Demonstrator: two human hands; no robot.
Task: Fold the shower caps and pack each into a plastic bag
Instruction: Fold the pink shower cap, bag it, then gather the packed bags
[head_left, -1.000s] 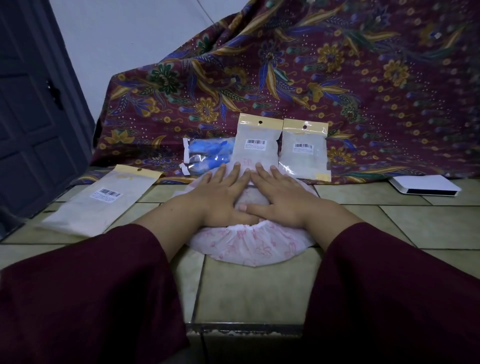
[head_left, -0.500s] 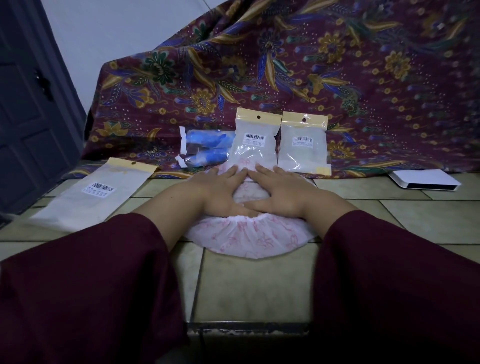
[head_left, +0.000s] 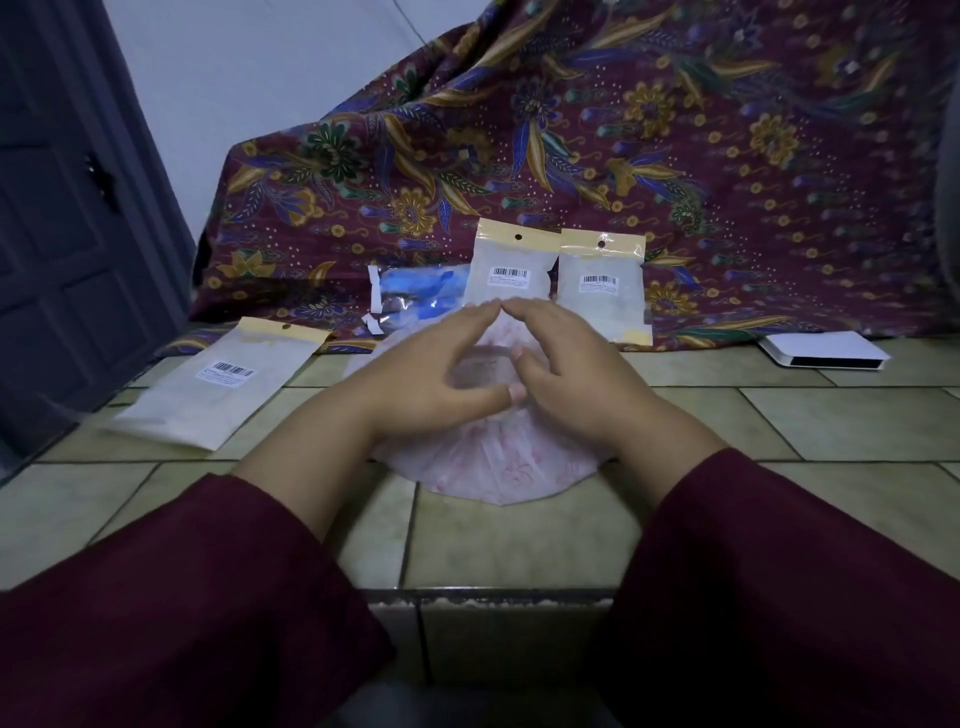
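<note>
A white shower cap with a pink print (head_left: 498, 467) lies on the tiled floor in front of me. My left hand (head_left: 431, 379) and my right hand (head_left: 571, 384) hover over its far half, fingertips almost meeting, fingers spread and slightly arched. Whether they pinch the cap's far edge is hidden. A flat plastic bag with a yellow header and barcode label (head_left: 218, 384) lies on the floor at the left. Two more such bags, one (head_left: 511, 270) beside the other (head_left: 602, 286), lean against the patterned cloth behind the cap.
A blue item in clear wrap (head_left: 415, 296) sits left of the leaning bags. A maroon floral cloth (head_left: 675, 130) drapes across the back. A white flat box (head_left: 826, 351) lies at the right, a dark door (head_left: 67, 218) stands at the left. A tile step edge (head_left: 493, 597) runs near me.
Both hands have lifted from lying flat on the cap and now arch above it, with the fingertips together at the far edge. The view has tilted slightly.
</note>
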